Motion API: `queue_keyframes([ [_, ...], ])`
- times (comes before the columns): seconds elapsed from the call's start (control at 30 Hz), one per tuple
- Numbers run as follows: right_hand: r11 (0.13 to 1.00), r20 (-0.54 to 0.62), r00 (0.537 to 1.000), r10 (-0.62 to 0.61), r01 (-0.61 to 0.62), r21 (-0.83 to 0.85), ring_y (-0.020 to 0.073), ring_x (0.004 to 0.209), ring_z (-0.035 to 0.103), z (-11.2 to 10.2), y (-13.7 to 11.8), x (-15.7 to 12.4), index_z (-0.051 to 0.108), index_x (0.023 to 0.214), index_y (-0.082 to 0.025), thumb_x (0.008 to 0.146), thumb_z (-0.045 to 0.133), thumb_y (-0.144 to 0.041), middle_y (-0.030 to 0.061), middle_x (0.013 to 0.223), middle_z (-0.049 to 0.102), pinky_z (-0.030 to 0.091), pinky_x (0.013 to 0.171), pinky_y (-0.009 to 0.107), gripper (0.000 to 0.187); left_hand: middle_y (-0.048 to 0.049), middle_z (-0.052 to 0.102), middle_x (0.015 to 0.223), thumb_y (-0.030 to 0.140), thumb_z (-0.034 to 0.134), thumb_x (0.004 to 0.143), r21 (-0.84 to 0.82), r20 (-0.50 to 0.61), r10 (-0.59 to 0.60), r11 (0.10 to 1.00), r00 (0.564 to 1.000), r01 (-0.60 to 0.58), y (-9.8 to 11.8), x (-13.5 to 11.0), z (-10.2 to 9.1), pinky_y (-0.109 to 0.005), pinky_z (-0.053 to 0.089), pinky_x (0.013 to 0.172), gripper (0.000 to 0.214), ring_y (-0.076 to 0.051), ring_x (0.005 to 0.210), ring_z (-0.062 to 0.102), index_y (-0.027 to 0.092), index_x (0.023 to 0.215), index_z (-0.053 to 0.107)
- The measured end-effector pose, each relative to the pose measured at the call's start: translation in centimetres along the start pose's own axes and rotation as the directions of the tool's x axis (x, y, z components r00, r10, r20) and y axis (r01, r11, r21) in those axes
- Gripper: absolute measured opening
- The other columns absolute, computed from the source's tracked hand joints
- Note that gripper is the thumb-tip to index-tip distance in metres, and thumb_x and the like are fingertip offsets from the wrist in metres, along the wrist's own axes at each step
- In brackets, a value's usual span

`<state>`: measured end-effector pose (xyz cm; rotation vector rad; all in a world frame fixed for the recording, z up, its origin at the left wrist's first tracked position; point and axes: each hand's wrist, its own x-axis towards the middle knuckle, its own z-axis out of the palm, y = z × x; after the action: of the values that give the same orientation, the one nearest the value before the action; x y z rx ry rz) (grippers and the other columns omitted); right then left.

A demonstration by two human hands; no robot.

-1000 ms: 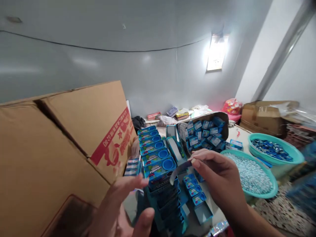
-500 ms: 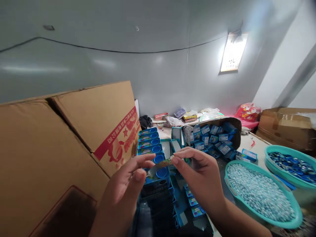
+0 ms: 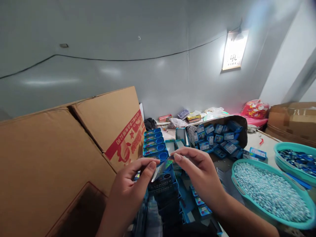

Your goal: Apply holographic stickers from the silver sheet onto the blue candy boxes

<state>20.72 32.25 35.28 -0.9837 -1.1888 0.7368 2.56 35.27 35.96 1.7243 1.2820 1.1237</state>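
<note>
Both my hands hold one small shiny foil strip (image 3: 161, 167) in front of me. My left hand (image 3: 132, 187) pinches its lower end between thumb and forefinger. My right hand (image 3: 197, 174) pinches the upper end. Directly below the strip stands a stack of blue candy boxes (image 3: 158, 154) with round openings in their lids. More small blue boxes (image 3: 197, 200) lie on the table under my right wrist.
A big cardboard carton (image 3: 61, 154) with red print fills the left. An open cardboard box full of blue packs (image 3: 217, 138) lies on its side behind. Two teal basins hold pale candies (image 3: 269, 191) and dark blue pieces (image 3: 296, 158). Clutter lines the wall.
My right hand brought the strip left toward my left hand, which rose and pinched its other end. The view shifted slightly to the right and down.
</note>
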Motion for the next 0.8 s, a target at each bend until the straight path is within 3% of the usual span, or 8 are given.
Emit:
queue_keyframes([
  [0.1,1.0,-0.007,1.0,-0.005,0.005,-0.011,0.0159,0.076,0.066,-0.4,-0.5,-0.1,0.075,0.08,-0.021,0.086,0.064,-0.036,0.0023,0.08,0.075,0.049,0.071,0.028,0.02,-0.0046,0.073,0.107,0.059,0.058,0.087,0.045,-0.139,0.077,0.996,0.987,-0.071,0.6,-0.3,0.1,-0.033,0.053,0.08,0.04,-0.024,0.099,0.066,0.026,0.103,0.072],
  [0.2,0.999,-0.014,1.0,-0.017,0.018,0.032,0.0169,0.083,0.068,-0.7,-1.1,-0.1,0.077,0.082,-0.022,0.089,0.059,-0.035,0.0027,0.084,0.076,0.051,0.077,0.028,0.023,-0.0023,0.068,0.117,0.054,0.044,0.096,0.19,-0.274,0.305,0.947,0.912,-0.26,1.6,-0.7,-0.1,-0.041,0.049,0.094,0.037,-0.024,0.107,0.062,0.03,0.113,0.066],
  [0.33,0.995,0.031,0.997,-0.07,0.068,0.078,0.0168,0.093,0.067,-0.7,-1.7,-0.3,0.078,0.084,-0.023,0.095,0.05,-0.035,0.003,0.092,0.075,0.051,0.086,0.028,0.032,0.0011,0.07,0.113,0.043,0.062,0.09,0.499,-0.055,0.626,0.692,0.778,-0.522,2.7,-0.6,0.3,-0.054,0.028,0.116,0.032,-0.022,0.102,0.065,0.034,0.12,0.06],
  [0.47,0.986,0.146,0.979,-0.145,0.13,0.106,0.016,0.1,0.064,-0.7,-1.7,-0.6,0.078,0.093,-0.027,0.099,0.047,-0.032,0.0016,0.101,0.072,0.05,0.088,0.026,0.032,0.0036,0.074,0.101,0.021,0.067,0.087,0.583,0.107,0.798,0.433,0.593,-0.687,2.7,-0.3,1.1,-0.056,0.015,0.123,0.025,-0.016,0.091,0.07,0.029,0.11,0.062],
  [0.57,0.984,0.199,0.965,-0.172,0.157,0.089,0.016,0.103,0.063,-0.9,-1.6,-0.7,0.078,0.099,-0.029,0.101,0.046,-0.033,0.0016,0.105,0.07,0.048,0.091,0.026,0.032,0.0008,0.075,0.101,0.012,0.066,0.086,0.604,0.137,0.84,0.349,0.525,-0.716,2.2,-0.3,1.3,-0.056,0.017,0.124,0.028,-0.015,0.089,0.071,0.025,0.11,0.062],
  [0.67,0.983,0.21,0.96,-0.183,0.175,0.06,0.0169,0.103,0.063,-1.0,-1.6,-0.9,0.078,0.099,-0.029,0.102,0.043,-0.033,0.003,0.106,0.069,0.048,0.093,0.029,0.035,-0.0003,0.076,0.102,0.008,0.066,0.084,0.603,0.175,0.867,0.279,0.466,-0.747,1.6,-0.4,1.0,-0.047,0.021,0.125,0.031,-0.014,0.091,0.072,0.024,0.111,0.063],
  [0.73,0.977,0.174,0.962,-0.211,0.207,0.045,0.0172,0.104,0.063,-1.1,-1.5,-0.9,0.078,0.097,-0.028,0.102,0.044,-0.032,0.0034,0.106,0.069,0.047,0.093,0.029,0.035,0.0005,0.076,0.102,0.005,0.066,0.082,0.581,0.206,0.878,0.245,0.432,-0.776,1.3,-0.7,0.8,-0.042,0.025,0.124,0.034,-0.013,0.09,0.071,0.024,0.111,0.063],
  [0.8,0.965,0.08,0.962,-0.261,0.259,0.031,0.0171,0.105,0.062,-1.1,-1.4,-0.9,0.077,0.1,-0.03,0.102,0.045,-0.03,0.0031,0.107,0.069,0.047,0.093,0.029,0.033,0.001,0.076,0.099,0.004,0.07,0.079,0.565,0.153,0.901,0.257,0.406,-0.784,1.2,-1.1,1.0,-0.041,0.032,0.121,0.036,-0.013,0.089,0.071,0.024,0.108,0.065],
])
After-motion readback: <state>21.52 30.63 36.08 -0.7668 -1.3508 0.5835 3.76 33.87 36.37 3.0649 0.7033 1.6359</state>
